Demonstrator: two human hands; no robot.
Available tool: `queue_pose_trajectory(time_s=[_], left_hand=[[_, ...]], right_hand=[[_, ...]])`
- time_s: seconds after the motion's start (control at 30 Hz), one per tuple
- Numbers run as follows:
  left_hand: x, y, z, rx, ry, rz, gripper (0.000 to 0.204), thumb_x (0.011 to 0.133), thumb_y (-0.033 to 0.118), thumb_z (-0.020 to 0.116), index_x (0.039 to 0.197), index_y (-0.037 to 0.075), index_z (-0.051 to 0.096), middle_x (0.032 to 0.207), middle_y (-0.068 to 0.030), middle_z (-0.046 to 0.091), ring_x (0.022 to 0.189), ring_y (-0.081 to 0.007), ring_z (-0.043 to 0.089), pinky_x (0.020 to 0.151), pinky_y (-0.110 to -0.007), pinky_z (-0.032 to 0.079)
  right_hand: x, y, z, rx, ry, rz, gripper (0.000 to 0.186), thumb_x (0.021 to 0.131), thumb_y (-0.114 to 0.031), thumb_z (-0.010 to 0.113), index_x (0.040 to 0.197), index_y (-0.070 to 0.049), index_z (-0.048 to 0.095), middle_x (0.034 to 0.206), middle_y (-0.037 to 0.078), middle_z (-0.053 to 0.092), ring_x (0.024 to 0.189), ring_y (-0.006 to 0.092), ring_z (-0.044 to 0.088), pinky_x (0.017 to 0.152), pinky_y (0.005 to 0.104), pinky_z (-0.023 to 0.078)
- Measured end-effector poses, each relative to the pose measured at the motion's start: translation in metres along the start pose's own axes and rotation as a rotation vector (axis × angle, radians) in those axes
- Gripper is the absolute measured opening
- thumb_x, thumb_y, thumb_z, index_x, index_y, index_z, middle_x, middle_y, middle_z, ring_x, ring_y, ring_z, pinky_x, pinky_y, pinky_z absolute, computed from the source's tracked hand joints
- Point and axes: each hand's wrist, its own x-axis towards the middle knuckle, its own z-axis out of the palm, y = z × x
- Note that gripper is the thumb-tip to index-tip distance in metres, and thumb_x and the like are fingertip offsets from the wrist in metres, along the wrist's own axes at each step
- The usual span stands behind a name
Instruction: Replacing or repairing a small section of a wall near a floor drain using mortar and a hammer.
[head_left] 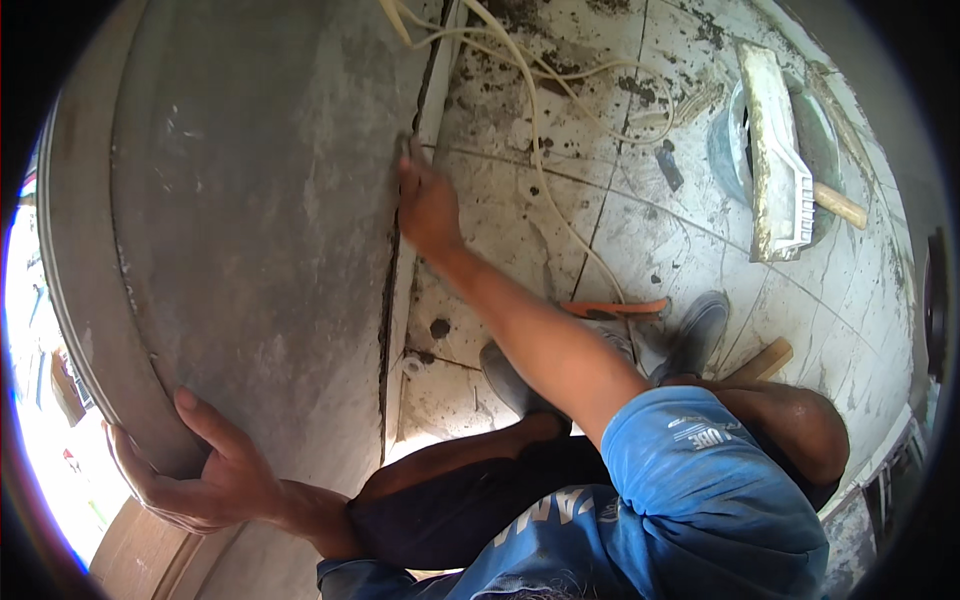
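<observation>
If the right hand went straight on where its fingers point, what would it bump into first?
Most likely the right hand would meet the large grey surface; it seems right at the edge and may already touch, depth being unclear.

A mottled grey panel [260, 220] at left contrasts with white floor tiles [680, 218], blotched dark brown, at upper right, a cream cable [535, 135] and a white-lettered blue shirt [690, 490] at lower right

Left hand [235, 480] cupped, right hand [430, 208] far forward.
</observation>
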Motion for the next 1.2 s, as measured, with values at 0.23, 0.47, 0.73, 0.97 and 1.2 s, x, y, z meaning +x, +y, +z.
queue_pose_trajectory(time_s=[0.23, 0.47, 0.73, 0.97, 1.2], left_hand=[[0.001, 0.005, -0.001, -0.044, 0.005, 0.011, 0.047, 0.077, 0.039, 0.074, 0.111, 0.01, 0.06, 0.102, -0.0057, 0.067, 0.089, -0.0232, 0.066, 0.074, -0.033, 0.054], [0.0, 0.005, -0.004, -0.005, -0.039, -0.014, 0.049, 0.08, 0.036, 0.072, 0.113, 0.005, 0.058, 0.108, -0.009, 0.065, 0.094, -0.0239, 0.066, 0.079, -0.034, 0.054], [0.002, 0.006, -0.004, 0.006, -0.016, 0.043, 0.048, 0.08, 0.036, 0.071, 0.114, 0.005, 0.057, 0.108, -0.0085, 0.065, 0.096, -0.0244, 0.065, 0.079, -0.035, 0.053], [0.003, 0.0, 0.002, 0.04, 0.057, 0.093, 0.046, 0.08, 0.038, 0.072, 0.11, 0.006, 0.06, 0.106, -0.0087, 0.066, 0.091, -0.0237, 0.066, 0.077, -0.034, 0.053], [0.007, 0.003, 0.003, 0.004, 0.112, 0.122, 0.045, 0.078, 0.04, 0.073, 0.109, 0.009, 0.061, 0.099, -0.0045, 0.068, 0.084, -0.0223, 0.067, 0.073, -0.034, 0.053]], right_hand=[[0.027, -0.009, 0.001, 0.078, 0.103, -0.012, 0.047, 0.101, -0.03, 0.037, 0.137, 0.0, 0.042, 0.087, 0.027, 0.054, 0.08, 0.0359, 0.055, 0.076, 0.0444, 0.044], [0.048, -0.003, -0.004, -0.079, 0.092, -0.042, 0.044, 0.099, -0.026, 0.04, 0.132, 0.002, 0.047, 0.079, 0.027, 0.061, 0.07, 0.0357, 0.06, 0.068, 0.0447, 0.047], [0.086, -0.019, -0.017, -0.02, 0.248, -0.246, 0.042, 0.099, -0.026, 0.04, 0.131, -0.001, 0.049, 0.064, 0.019, 0.059, 0.055, 0.0301, 0.055, 0.058, 0.0417, 0.044], [0.09, -0.025, -0.027, 0.046, 0.267, -0.298, 0.042, 0.099, -0.023, 0.04, 0.133, 0.001, 0.047, 0.054, 0.017, 0.053, 0.045, 0.0268, 0.05, 0.05, 0.0385, 0.041], [-0.118, 0.051, 0.0, -0.217, -0.542, -0.079, 0.047, 0.098, -0.021, 0.039, 0.144, -0.01, 0.033, 0.099, 0.031, 0.055, 0.087, 0.0429, 0.054, 0.082, 0.0486, 0.042]])
